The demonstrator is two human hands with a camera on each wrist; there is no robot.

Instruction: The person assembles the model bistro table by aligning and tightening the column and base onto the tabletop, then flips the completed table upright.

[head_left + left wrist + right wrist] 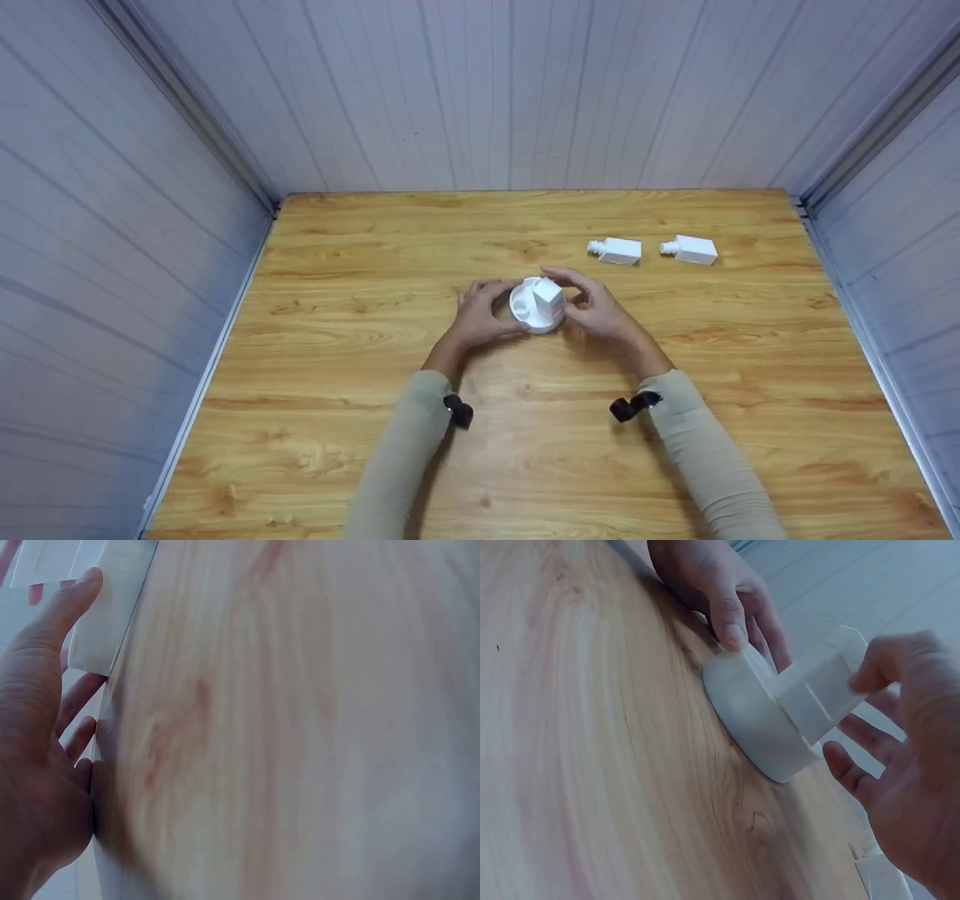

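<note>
A round white base point(529, 313) lies on the wooden table point(375, 420) near its middle. A white angular block point(548, 295) stands on the base, to its right side. My left hand point(489, 306) grips the base from the left, thumb point(730, 624) on its rim. My right hand point(579, 294) pinches the block point(817, 686) from the right, the thumb point(881, 664) against its top corner. In the left wrist view the thumb point(64, 607) presses the base's white edge point(105, 622).
Two more white blocks with short round pegs lie side by side at the back right, one point(616, 250) nearer the hands and one point(690, 250) further right. Grey panelled walls point(112, 247) enclose the table on three sides.
</note>
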